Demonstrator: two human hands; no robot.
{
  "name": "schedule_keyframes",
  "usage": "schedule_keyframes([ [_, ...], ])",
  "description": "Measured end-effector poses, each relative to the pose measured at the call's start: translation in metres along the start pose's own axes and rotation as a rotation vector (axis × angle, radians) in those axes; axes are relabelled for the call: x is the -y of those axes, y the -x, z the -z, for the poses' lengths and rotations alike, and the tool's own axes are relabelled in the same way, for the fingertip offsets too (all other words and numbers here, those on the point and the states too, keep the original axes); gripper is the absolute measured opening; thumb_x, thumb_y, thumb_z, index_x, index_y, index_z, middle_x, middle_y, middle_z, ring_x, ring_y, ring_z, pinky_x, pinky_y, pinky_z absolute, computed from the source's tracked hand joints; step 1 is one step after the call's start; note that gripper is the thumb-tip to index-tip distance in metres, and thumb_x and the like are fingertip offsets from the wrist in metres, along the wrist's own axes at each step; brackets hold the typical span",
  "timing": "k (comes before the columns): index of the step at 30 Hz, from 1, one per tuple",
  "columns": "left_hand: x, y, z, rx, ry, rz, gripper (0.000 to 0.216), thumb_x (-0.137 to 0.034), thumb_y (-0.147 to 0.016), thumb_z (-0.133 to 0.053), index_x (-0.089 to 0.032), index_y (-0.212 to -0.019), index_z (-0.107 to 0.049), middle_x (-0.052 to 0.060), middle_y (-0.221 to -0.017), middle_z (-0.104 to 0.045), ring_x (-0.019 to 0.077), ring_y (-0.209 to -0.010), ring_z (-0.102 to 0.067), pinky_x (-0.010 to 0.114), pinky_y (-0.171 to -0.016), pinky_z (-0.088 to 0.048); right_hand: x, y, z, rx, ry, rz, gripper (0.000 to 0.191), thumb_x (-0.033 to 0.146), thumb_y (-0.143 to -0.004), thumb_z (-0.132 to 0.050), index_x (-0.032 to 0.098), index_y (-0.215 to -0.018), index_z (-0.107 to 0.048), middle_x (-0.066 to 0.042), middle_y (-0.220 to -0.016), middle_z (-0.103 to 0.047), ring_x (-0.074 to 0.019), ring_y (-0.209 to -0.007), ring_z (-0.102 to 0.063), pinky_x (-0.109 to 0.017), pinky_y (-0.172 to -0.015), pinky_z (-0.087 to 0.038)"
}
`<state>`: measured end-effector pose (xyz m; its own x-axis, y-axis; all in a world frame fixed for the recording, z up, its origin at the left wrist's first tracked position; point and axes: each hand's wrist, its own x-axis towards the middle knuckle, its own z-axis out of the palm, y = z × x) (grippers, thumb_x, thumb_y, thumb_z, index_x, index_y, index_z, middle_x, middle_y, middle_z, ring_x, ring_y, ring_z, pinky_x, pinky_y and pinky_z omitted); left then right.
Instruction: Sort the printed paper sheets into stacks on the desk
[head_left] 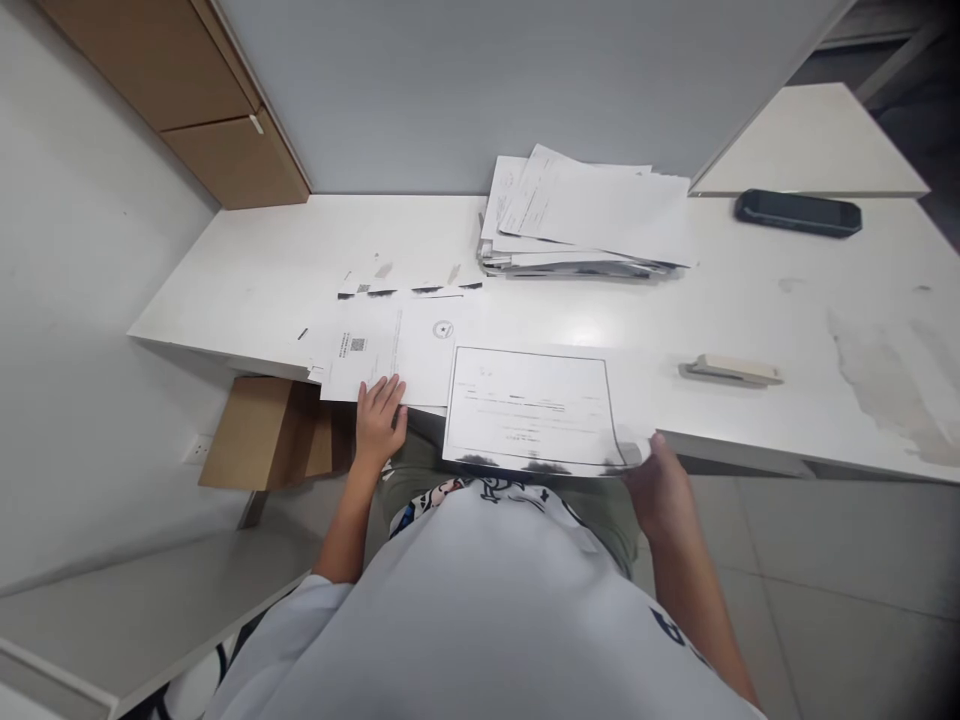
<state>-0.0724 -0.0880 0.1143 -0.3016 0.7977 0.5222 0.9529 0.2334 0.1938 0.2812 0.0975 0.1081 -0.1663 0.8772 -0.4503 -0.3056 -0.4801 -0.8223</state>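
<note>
My left hand (379, 418) lies flat, fingers stretched out, on the near edge of a white printed sheet (397, 355) at the front of the white desk (750, 300). My right hand (660, 485) grips the lower right corner of a bordered printed sheet (529, 408), which hangs over the desk's front edge; that corner curls up where the fingers hold it.
A thick stack of papers (592, 215) sits at the back of the desk. A beige stapler (731, 370) lies to the right, a black phone (796, 212) at the far right. Small paper strips (409, 288) lie near the left sheet. A cardboard box (270, 432) stands under the desk.
</note>
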Motion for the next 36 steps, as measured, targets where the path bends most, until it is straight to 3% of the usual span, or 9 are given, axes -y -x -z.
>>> schedule_keyframes([
  [4, 0.002, -0.002, 0.001, -0.012, 0.010, 0.028, 0.033, -0.025, -0.098, -0.042, -0.019, -0.123, -0.064, 0.010, -0.126, -0.067, 0.0242, -0.122, -0.058, 0.054, -0.117, -0.028, 0.002, 0.001, -0.002, -0.025, -0.033, 0.027, 0.034, 0.050, -0.077, -0.067, 0.022, -0.098, -0.066, -0.003, -0.096, -0.073, -0.0234, -0.095, -0.069, -0.036, -0.074, -0.061],
  [11, 0.015, -0.014, 0.009, -0.127, -0.025, 0.038, 0.030, -0.026, -0.101, -0.040, -0.017, -0.110, -0.067, 0.010, -0.106, -0.074, 0.0209, -0.104, -0.066, 0.045, -0.110, -0.038, 0.004, 0.005, -0.004, -0.135, -0.069, 0.042, 0.031, 0.039, -0.066, -0.078, 0.016, -0.082, -0.064, -0.002, -0.081, -0.070, -0.0136, -0.066, -0.063, -0.025, -0.055, -0.055],
  [14, 0.029, -0.021, 0.016, -0.234, -0.083, 0.173, 0.034, -0.031, -0.101, -0.039, -0.015, -0.103, -0.069, 0.012, -0.101, -0.074, 0.0220, -0.098, -0.068, 0.042, -0.100, -0.045, 0.004, 0.007, -0.006, -0.126, -0.077, 0.025, 0.032, 0.037, -0.064, -0.081, 0.015, -0.081, -0.064, -0.001, -0.077, -0.069, -0.0121, -0.062, -0.061, -0.022, -0.051, -0.051],
  [18, 0.041, -0.033, 0.028, -0.500, -0.166, 0.448, 0.043, -0.041, -0.101, -0.036, -0.013, -0.100, -0.069, 0.015, -0.095, -0.073, 0.0243, -0.092, -0.068, 0.040, -0.086, -0.051, 0.009, 0.007, -0.010, -0.069, -0.080, 0.023, 0.035, 0.044, -0.069, -0.078, 0.016, -0.085, -0.064, -0.002, -0.078, -0.069, -0.0136, -0.068, -0.065, -0.025, -0.062, -0.056],
  [21, 0.031, -0.041, 0.035, -0.607, -0.165, 0.494, 0.043, -0.044, -0.100, -0.038, -0.013, -0.101, -0.068, 0.015, -0.095, -0.072, 0.0255, -0.092, -0.068, 0.040, -0.084, -0.053, 0.013, 0.006, -0.011, -0.046, -0.077, 0.032, 0.042, 0.054, -0.071, -0.075, 0.017, -0.089, -0.066, -0.002, -0.077, -0.068, -0.0127, -0.067, -0.065, -0.027, -0.067, -0.058],
  [26, -0.020, -0.051, 0.022, -0.448, 0.023, 0.154, 0.033, -0.032, -0.102, -0.039, -0.015, -0.110, -0.066, 0.014, -0.102, -0.072, 0.0237, -0.099, -0.068, 0.039, -0.090, -0.051, 0.009, -0.004, 0.003, -0.203, -0.030, 0.142, 0.040, 0.042, -0.062, -0.081, 0.018, -0.090, -0.067, 0.003, -0.071, -0.064, -0.0091, -0.063, -0.061, -0.021, -0.061, -0.052],
  [30, -0.064, -0.063, -0.007, -0.130, 0.183, -0.226, 0.031, -0.025, -0.101, -0.040, -0.018, -0.120, -0.064, 0.012, -0.114, -0.071, 0.0240, -0.114, -0.064, 0.041, -0.098, -0.047, -0.007, -0.020, 0.028, -0.312, 0.108, 0.112, 0.038, 0.035, -0.054, -0.077, 0.017, -0.084, -0.065, 0.007, -0.061, -0.056, -0.0072, -0.053, -0.050, -0.020, -0.054, -0.043],
  [33, -0.086, -0.075, -0.027, 0.137, 0.215, -0.462, 0.032, -0.020, -0.101, -0.039, -0.020, -0.122, -0.064, 0.009, -0.118, -0.071, 0.0218, -0.120, -0.062, 0.040, -0.100, -0.047, -0.022, -0.027, 0.049, -0.327, 0.359, 0.113, 0.037, 0.041, -0.060, -0.069, 0.017, -0.087, -0.065, 0.007, -0.059, -0.052, -0.0099, -0.053, -0.045, -0.025, -0.057, -0.042],
  [36, -0.096, -0.084, -0.038, 0.245, 0.222, -0.596, 0.033, -0.015, -0.101, -0.040, -0.022, -0.124, -0.062, 0.006, -0.123, -0.069, 0.0194, -0.124, -0.059, 0.038, -0.102, -0.047, -0.040, -0.026, 0.068, -0.367, 0.787, 0.199, 0.038, 0.042, -0.070, -0.059, 0.014, -0.097, -0.066, -0.001, -0.071, -0.060, -0.0183, -0.071, -0.055, -0.035, -0.075, -0.048],
])
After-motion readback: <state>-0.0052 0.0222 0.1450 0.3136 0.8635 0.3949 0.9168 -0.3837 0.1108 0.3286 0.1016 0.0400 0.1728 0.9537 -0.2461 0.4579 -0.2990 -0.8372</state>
